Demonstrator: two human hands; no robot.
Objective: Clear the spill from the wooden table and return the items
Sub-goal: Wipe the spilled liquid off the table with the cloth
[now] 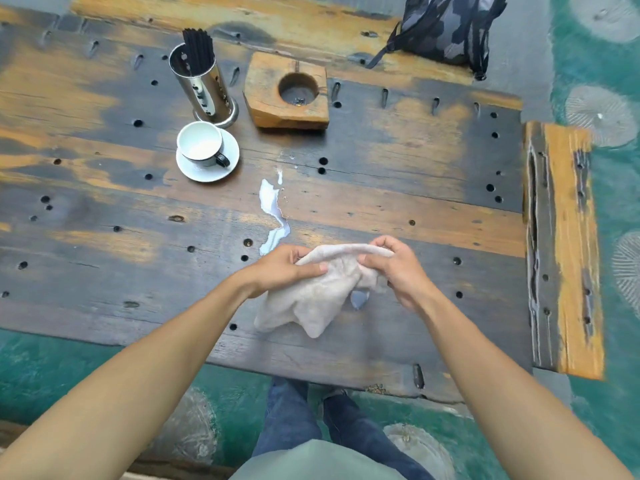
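A white liquid spill (272, 211) runs in a thin streak across the middle of the wooden table (398, 202); a small wet patch (359, 299) shows under the cloth. I hold a beige cloth (313, 299) above the table's near side. My left hand (285, 268) grips its left part, my right hand (398, 268) pinches its upper edge. The lower part of the cloth hangs loose. A white cup (201, 144) stands on a white saucer (230, 164) left of the spill.
A steel holder with black sticks (204, 84) stands behind the cup. A wooden block with a round hollow (287, 91) sits at the back centre. A dark camouflage backpack (450, 26) rests on the far bench. A wooden bench (568, 251) lies to the right.
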